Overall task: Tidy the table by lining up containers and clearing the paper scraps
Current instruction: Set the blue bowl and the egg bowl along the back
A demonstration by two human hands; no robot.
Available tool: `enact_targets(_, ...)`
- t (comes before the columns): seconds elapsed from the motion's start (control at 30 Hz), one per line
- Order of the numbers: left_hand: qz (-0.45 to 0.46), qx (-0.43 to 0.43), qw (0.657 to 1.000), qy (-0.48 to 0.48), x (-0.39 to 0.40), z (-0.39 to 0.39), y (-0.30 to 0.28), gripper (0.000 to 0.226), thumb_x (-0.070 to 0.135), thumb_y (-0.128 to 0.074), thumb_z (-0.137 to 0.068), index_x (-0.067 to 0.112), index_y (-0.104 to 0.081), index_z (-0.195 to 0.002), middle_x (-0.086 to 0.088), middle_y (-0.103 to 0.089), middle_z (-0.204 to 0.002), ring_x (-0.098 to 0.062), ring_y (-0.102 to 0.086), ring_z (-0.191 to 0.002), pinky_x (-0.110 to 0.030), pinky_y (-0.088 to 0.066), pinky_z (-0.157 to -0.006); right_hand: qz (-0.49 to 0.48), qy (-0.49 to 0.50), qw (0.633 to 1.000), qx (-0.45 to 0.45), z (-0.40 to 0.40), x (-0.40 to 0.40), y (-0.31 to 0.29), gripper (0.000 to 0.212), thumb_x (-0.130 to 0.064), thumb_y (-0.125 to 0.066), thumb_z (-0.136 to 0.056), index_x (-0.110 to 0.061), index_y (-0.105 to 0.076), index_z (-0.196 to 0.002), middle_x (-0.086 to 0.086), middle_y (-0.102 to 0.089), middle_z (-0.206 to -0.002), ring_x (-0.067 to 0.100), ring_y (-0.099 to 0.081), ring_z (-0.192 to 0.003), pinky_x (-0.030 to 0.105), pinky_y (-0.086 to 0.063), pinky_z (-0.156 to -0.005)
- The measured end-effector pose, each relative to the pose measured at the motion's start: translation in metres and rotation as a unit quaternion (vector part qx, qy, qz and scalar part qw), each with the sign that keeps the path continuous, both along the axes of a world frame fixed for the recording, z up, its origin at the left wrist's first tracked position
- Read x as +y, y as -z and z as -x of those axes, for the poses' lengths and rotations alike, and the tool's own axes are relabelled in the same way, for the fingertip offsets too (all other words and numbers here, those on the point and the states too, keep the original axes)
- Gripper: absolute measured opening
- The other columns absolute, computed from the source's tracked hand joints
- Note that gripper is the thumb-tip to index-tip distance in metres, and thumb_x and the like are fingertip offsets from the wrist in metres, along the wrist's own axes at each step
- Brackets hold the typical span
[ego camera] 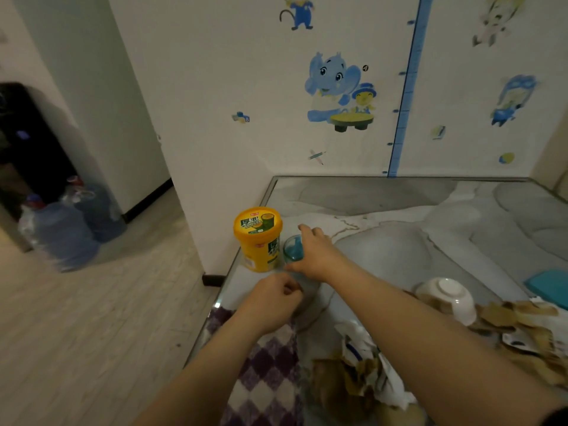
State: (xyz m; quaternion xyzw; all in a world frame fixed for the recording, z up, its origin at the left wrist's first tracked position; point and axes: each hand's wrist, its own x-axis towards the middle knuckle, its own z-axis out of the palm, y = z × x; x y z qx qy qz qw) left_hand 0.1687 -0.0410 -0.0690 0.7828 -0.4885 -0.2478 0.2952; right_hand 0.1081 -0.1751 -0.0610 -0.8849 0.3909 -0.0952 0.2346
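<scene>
Tabletop [399, 241]: right hand [316, 256] holds upright blue cup [292, 249].

A home — cartoon wall stickers [338, 90], water jugs [61, 232].

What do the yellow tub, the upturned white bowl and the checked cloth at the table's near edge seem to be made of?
The round yellow tub with a yellow lid looks like glossy plastic or coated card; its printed label shines. The upturned white bowl seems glazed ceramic, smooth with a raised foot ring, though plastic is possible. The purple-and-white checked cloth looks like soft, fuzzy fabric.
</scene>
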Motion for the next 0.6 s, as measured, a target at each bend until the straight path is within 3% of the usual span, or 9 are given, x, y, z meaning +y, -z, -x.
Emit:
enact_targets(0.17, -0.006, -0.023, 1.0, 0.001, -0.002, 0.001, 0.001, 0.014, 0.024, -0.053, -0.088, 0.021, -0.065, -0.093, 0.005, -0.064, -0.076, -0.008, -0.058, -0.063, -0.024, -0.043, -0.056, -0.016, -0.012, 1.0, 0.007, 0.011, 0.002, -0.006, 0.116, -0.047, -0.077, -0.075, -0.017, 0.001, -0.154, 0.013, -0.018, -0.154, 0.034, -0.023, -0.141, 0.044, -0.031, -0.111)
enact_targets(0.3, -0.001, -0.026, 1.0, 0.013, -0.011, 0.016, -0.005, 0.013, 0.024, -0.054, -0.086, 0.021, -0.066, -0.088, 0.002, -0.067, -0.078, -0.012, -0.062, -0.068, -0.029, -0.051, -0.062, 0.011, -0.002, 1.0, 0.018, 0.052, -0.008, -0.019, 0.107, -0.057, -0.065, -0.082, -0.016, 0.002, -0.155, 0.011, -0.014, -0.158, 0.032, -0.018, -0.143, 0.044, -0.028, -0.112)
enact_targets(0.43, 0.01, -0.03, 0.999, 0.04, -0.026, 0.047, -0.012, 0.012, 0.024, -0.055, -0.088, 0.021, -0.067, -0.087, 0.003, -0.067, -0.076, -0.012, -0.061, -0.072, -0.029, -0.048, -0.066, 0.052, 0.01, 0.994, 0.092, 0.111, -0.024, -0.03, 0.097, -0.06, -0.06, -0.084, -0.019, -0.007, -0.154, 0.011, -0.021, -0.156, 0.031, -0.021, -0.141, 0.045, -0.03, -0.111)
enact_targets(0.6, 0.04, -0.015, 0.996, 0.077, -0.043, 0.093, -0.022, 0.013, 0.024, -0.055, -0.09, 0.02, -0.068, -0.09, 0.001, -0.067, -0.081, -0.016, -0.064, -0.079, -0.032, -0.05, -0.072, 0.033, 0.057, 0.973, 0.222, 0.18, -0.038, -0.033, 0.075, -0.052, -0.053, -0.091, -0.013, -0.026, -0.15, 0.017, -0.026, -0.153, 0.035, -0.026, -0.138, 0.043, -0.03, -0.11)
